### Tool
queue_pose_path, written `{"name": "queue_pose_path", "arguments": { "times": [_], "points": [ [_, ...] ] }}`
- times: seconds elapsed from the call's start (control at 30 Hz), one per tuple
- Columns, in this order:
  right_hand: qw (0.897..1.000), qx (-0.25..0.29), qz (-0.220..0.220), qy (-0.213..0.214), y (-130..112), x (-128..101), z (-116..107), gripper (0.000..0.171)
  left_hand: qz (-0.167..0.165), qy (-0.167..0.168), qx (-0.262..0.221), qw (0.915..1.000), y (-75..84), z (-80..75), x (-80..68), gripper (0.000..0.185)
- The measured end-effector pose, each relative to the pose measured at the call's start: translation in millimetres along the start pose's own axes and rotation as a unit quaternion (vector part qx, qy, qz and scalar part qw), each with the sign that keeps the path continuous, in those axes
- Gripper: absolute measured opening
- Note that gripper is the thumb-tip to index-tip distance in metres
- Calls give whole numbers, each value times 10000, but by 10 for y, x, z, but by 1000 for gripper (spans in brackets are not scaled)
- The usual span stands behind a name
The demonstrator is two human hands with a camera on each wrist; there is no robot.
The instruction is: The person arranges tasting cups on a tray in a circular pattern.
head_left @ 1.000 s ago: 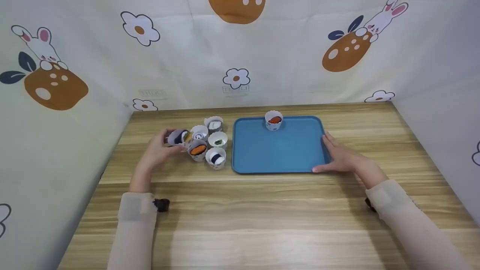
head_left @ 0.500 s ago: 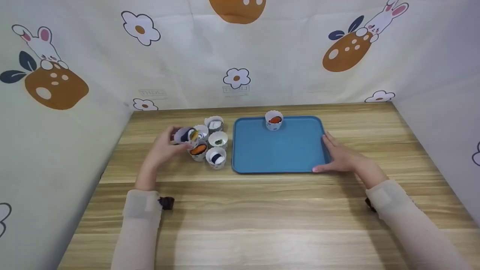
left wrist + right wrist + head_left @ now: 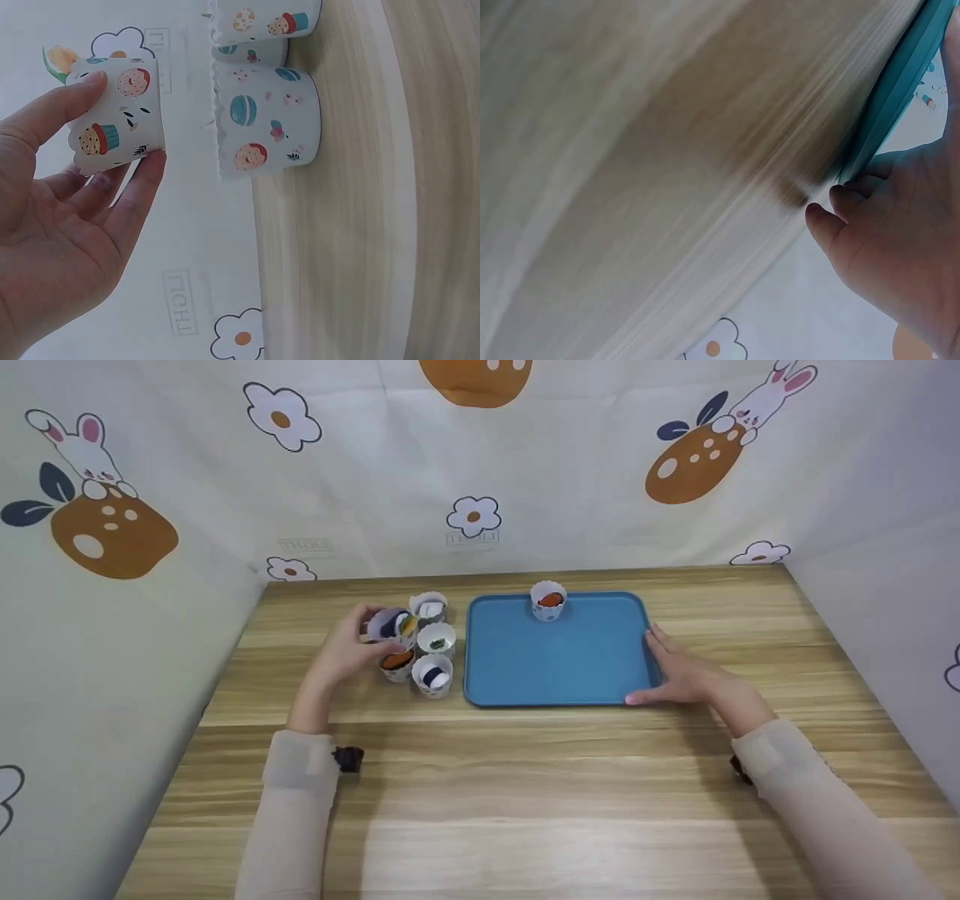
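My left hand (image 3: 345,654) grips a white paper baking cup (image 3: 124,120), thumb on one side and fingers round the other. The cup is tilted, with a dark-banded white and yellow piece inside. It is raised above the table and overlaps other cups in the head view, hiding one behind it. My right hand (image 3: 681,673) rests at the right edge of the blue tray (image 3: 555,660), fingers spread along the rim and thumb at the front corner. One paper cup with a red-orange piece (image 3: 550,600) stands at the tray's back edge.
Left of the tray stand several more cups: one with a white piece (image 3: 430,610), one with a green bit (image 3: 437,643), one with an orange piece (image 3: 397,660), and one with a dark-banded white piece (image 3: 434,676). A patterned curtain (image 3: 375,472) hangs behind the wooden table (image 3: 555,795).
My left hand has carried the tilted cup rightward and slightly toward the back, from the left end of the group to over it. The right hand and tray have stayed put.
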State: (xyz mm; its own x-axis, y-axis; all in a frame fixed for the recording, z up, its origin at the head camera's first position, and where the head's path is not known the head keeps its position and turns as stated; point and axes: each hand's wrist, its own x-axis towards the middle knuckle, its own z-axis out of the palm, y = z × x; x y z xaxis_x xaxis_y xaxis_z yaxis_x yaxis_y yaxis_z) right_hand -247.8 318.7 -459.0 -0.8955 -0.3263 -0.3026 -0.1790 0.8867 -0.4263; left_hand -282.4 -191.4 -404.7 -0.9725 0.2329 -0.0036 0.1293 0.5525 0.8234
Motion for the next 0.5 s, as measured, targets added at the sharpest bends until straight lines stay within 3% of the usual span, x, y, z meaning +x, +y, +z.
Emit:
{"name": "queue_pose_path", "arguments": {
  "times": [0.5],
  "points": [
    [10000, -49, 41, 4, 0, -4, -1, 132, 35, -180, -25, 9998, 125, 105, 113, 66]
  ]
}}
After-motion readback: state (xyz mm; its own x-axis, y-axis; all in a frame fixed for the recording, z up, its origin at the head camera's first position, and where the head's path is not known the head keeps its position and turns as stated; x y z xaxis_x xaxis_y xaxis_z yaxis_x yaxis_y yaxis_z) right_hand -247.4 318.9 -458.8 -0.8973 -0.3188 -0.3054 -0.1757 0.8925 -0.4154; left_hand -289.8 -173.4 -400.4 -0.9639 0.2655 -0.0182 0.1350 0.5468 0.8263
